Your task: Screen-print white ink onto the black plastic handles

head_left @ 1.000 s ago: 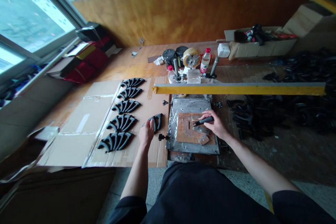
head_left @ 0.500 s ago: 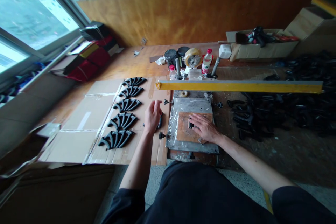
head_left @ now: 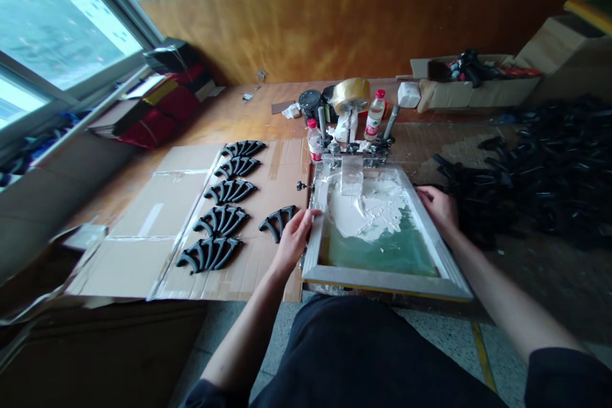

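A screen-printing frame (head_left: 382, 280) lies flat in front of me, its green mesh smeared with white ink (head_left: 368, 207). My left hand (head_left: 296, 236) grips the frame's left rail, thumb on top. My right hand (head_left: 438, 207) holds the right rail, fingers curled over its edge. Just left of my left hand lies a single black curved plastic part (head_left: 276, 222) on the cardboard sheet (head_left: 157, 223). Several stacks of the same black parts (head_left: 220, 220) stand in a column further left.
Behind the frame stand a tape roll (head_left: 350, 94), two small bottles (head_left: 375, 113), and dark tins (head_left: 310, 105). A heap of black parts (head_left: 535, 159) covers the right of the bench. A cardboard box (head_left: 473, 86) sits at the back right, red folders (head_left: 157, 108) at the left.
The screen frame, raised with its yellow edge toward me before, has come down flat over the metal plate. Both hands left the plate and the black part and now hold the frame's side rails.
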`<state>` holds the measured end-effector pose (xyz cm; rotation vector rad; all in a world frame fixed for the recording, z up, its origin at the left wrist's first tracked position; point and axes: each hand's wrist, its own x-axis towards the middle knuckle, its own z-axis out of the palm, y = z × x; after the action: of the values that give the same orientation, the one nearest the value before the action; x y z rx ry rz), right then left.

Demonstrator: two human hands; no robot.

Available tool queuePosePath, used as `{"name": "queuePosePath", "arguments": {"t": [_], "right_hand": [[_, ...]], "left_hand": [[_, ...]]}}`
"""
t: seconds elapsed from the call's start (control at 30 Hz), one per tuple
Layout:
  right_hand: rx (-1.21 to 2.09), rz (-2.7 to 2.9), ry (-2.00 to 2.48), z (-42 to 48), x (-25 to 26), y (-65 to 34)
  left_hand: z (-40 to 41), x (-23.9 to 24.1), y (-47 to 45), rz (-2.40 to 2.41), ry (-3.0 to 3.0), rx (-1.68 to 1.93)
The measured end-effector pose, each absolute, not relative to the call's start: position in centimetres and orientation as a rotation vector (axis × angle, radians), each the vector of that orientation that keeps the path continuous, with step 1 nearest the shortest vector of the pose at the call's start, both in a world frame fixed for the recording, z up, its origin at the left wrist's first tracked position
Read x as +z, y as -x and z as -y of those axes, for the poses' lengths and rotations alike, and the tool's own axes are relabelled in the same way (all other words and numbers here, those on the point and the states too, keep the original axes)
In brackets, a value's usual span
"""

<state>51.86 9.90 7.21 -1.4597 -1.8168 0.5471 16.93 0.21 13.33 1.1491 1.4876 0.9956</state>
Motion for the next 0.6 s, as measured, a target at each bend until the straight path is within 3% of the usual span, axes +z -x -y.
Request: {"name": "queuePosePath", "arguments": {"t": [0.23,0.4,0.6], "right_hand": [[0.172,2.197,1.257,-13.3,9.9,-41.2],[0.242,2.530,1.202,-10.9,8.9,-38.6],[0.306,2.845,0.591,-7.3,9.6,-42.2]], "left_hand": [[0.0,5.0,-16.9,-1.752,-1.231,0.720],[-0.3,3.7,-16.8,-1.775,-1.253,0.650],[-0.1,3.3,-16.3,-1.771,-1.295,0.621]]}}
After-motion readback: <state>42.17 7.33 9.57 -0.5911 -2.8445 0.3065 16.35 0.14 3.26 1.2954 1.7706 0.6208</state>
